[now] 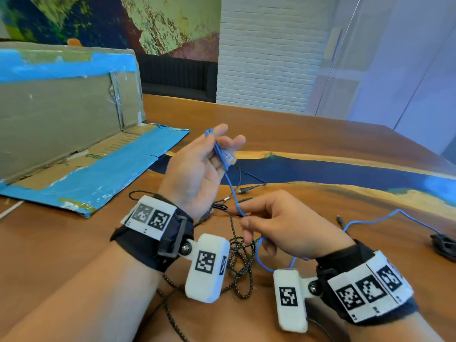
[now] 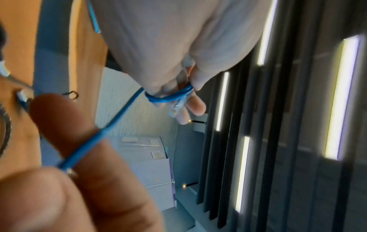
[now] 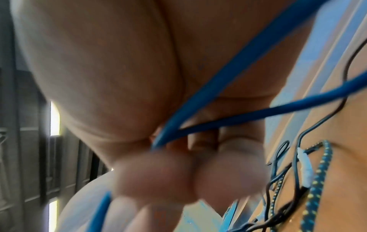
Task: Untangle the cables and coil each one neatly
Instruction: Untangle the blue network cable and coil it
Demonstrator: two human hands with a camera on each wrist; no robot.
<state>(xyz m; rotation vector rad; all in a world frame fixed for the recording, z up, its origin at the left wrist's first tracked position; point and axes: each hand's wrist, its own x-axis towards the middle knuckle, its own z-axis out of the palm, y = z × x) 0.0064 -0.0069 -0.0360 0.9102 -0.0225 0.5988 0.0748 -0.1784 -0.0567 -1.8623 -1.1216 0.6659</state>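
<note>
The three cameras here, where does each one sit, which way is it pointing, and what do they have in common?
Head: worn high, looks down at the table, both forearms and hands.
Left wrist: looks along the left hand toward the right hand's fingers, ceiling lights beyond.
Right wrist: under the right hand, facing its fingertips; black cables lie beyond.
Shared: all three show the blue cable.

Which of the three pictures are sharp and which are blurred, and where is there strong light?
Head view: mostly sharp, the blue cable clear between both hands, edges bent by the wide lens. Left wrist view: the near fingers are blurred, and ceiling light strips glare. Right wrist view: the fingers are badly out of focus; the braided cable is sharper.
</note>
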